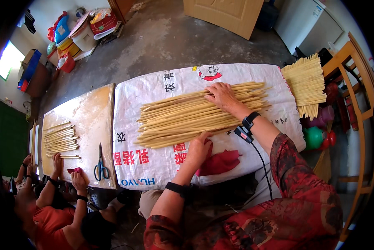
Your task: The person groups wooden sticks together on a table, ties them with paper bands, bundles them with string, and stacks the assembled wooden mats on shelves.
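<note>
The step in hand looks like spreading or evening up the loose layer of pale sticks [174,121], which lies on the white-covered tabletop [128,100] at about 11 o'clock from the person's torso. The right hand [222,98] rests over the layer on the 1 o'clock side of its middle, fingers slightly bent, palm down, not visibly wrapped around any stick. The left hand [198,150] is at the layer's 6 o'clock edge, against the red cloth [220,162]; whether it is clamped on the cloth, I cannot tell.

The sticks' long axis runs from just below 9 o'clock to just above 3 o'clock, roughly parallel throughout; no tip stands out to give a direction. Since their ends are staggered, the next move probably calls for light pressure from the 2 hands, keeping the sticks aligned.
</note>
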Demonstrator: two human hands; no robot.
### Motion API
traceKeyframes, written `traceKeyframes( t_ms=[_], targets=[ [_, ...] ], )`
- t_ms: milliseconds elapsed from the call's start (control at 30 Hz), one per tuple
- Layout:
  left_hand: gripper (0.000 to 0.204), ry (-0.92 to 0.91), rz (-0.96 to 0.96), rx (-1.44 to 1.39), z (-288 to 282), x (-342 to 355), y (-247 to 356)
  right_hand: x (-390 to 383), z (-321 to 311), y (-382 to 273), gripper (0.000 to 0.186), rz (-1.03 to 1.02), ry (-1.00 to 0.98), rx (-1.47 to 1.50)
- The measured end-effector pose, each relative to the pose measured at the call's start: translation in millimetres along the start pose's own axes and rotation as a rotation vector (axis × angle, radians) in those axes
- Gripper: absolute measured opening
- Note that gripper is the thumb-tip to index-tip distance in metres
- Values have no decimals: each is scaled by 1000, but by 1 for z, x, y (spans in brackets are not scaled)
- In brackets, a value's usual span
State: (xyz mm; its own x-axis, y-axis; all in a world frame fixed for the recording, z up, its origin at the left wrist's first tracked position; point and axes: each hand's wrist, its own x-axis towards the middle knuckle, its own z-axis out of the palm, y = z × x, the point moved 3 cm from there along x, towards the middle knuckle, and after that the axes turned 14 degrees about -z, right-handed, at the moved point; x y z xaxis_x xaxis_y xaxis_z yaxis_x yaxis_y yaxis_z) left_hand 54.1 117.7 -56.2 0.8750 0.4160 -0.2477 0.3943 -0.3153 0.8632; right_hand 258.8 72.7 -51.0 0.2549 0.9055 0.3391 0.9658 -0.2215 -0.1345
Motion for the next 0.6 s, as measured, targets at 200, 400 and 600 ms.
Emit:
traceKeyframes(
  t_ms=[200,400,600],
  targets=[
    [25,106,11,34,8,20,0,-28,-11,17,29,-5,50,-38],
    [23,127,-40,-71,13,34,9,-25,-15,26,27,72,47,5],
    [17,71,20,80,7,26,10,-31,-27,18,34,68,76,-20]
  ],
)
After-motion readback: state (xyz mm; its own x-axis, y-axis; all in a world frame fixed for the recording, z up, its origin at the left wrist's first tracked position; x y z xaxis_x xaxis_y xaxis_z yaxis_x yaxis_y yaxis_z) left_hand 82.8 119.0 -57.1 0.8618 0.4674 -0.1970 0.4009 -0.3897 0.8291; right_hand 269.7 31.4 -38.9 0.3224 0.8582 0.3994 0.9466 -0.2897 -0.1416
